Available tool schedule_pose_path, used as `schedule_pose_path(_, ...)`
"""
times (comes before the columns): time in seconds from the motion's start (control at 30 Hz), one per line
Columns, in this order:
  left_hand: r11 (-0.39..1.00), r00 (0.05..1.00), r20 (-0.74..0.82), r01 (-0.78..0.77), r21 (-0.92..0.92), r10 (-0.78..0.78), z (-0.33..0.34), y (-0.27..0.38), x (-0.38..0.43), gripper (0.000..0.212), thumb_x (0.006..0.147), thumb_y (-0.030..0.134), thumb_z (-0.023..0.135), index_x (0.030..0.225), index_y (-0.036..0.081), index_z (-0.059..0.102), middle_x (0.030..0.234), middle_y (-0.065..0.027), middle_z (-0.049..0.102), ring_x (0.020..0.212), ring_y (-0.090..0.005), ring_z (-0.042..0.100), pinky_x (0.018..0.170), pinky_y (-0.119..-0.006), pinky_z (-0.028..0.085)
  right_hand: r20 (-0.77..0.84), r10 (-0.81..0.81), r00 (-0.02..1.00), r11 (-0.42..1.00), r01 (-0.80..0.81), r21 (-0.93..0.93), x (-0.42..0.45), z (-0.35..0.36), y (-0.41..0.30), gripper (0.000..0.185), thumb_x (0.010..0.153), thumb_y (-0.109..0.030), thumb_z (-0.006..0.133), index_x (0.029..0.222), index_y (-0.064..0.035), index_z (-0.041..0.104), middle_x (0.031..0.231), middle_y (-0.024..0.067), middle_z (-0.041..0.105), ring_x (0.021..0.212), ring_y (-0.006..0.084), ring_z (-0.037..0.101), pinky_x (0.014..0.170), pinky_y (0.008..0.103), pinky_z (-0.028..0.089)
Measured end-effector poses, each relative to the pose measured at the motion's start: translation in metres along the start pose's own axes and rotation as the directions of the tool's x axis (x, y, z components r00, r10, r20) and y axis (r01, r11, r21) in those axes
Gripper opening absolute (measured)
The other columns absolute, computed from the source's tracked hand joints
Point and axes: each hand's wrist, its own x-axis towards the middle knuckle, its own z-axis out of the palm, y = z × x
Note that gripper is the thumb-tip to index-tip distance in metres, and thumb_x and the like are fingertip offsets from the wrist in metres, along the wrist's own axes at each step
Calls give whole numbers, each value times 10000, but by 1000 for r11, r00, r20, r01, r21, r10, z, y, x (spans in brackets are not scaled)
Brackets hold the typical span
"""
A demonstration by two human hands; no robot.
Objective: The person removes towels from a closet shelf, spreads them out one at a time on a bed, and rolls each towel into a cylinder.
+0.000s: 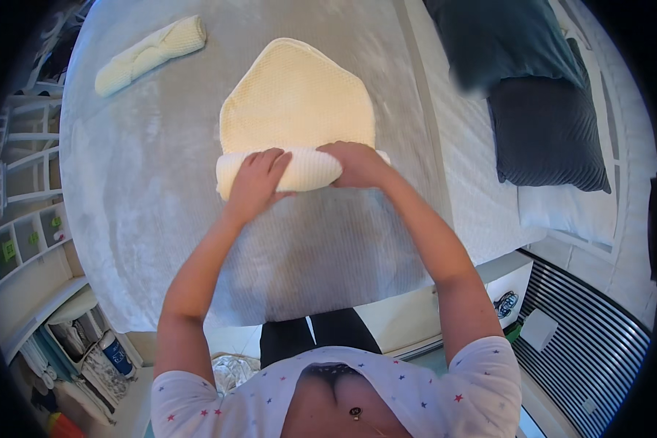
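Note:
A cream waffle-textured cloth [298,98] lies on the bed, its far part flat and tapering to a folded point. Its near part forms a thick roll [311,171] that runs left to right in front of me. My left hand [257,179] grips the left half of this roll, fingers over the top and thumb on the near side. Around the right half, my right hand [358,164] is curled, with its fingertips on top and its thumb hidden or hard to see. A second rolled cream cloth [150,56] rests apart at the far left.
A grey ribbed bedspread [328,246] covers the bed. Dark cushions [547,134] and a white pillow [569,211] are on the right by the headboard. Shelves with folded textiles [82,350] stand at left. A black slatted panel [580,328] is at lower right.

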Motion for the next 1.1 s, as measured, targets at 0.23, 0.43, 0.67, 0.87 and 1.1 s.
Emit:
schedule_pose_path(0.23,849,874,441,381,-366,-203,-11,-72,84,546,812,506,575,976,-10,643,906,-205,648,839,-339,605,786,-387,459,-58,85,995,996,-86,-32,35,-47,13,518,687,-302,725,1123,-60,587,1080,128,596,1015,285,549,875,367,424)
schedule_pose_path(0.43,853,760,600,467,-235,-250,-4,-105,115,529,867,504,524,858,-6,663,736,-165,643,683,-232,595,658,-360,442,-498,-387,776,855,99,-509,40,13,-21,546,654,-260,728,1130,-63,548,1122,141,561,1059,293,518,926,415,378)
schedule_pose_path(0.67,940,943,-20,331,-88,-334,-14,-44,104,326,806,311,602,908,4,637,766,-171,622,758,-279,604,720,-384,465,-483,-255,838,881,-5,-473,51,1,1,690,559,-247,771,1176,-91,504,1135,118,546,1057,280,523,901,417,396)
schedule_pose_path(0.87,982,921,-382,134,132,-74,6,-22,64,485,721,212,650,1136,-3,518,1080,-163,572,1035,-303,525,897,-407,398,-172,-31,985,955,-22,-296,88,-44,-8,604,579,-246,719,1137,-92,547,1095,131,585,1005,283,562,845,382,440)
schedule_pose_path(1.1,983,952,-244,173,-65,-184,-5,-70,103,565,729,314,665,1165,-14,518,1083,-195,585,1031,-341,544,875,-408,425,-39,23,999,999,-22,25,131,-80,25,525,641,-234,626,1137,-61,601,1057,121,622,1002,274,576,875,337,450)
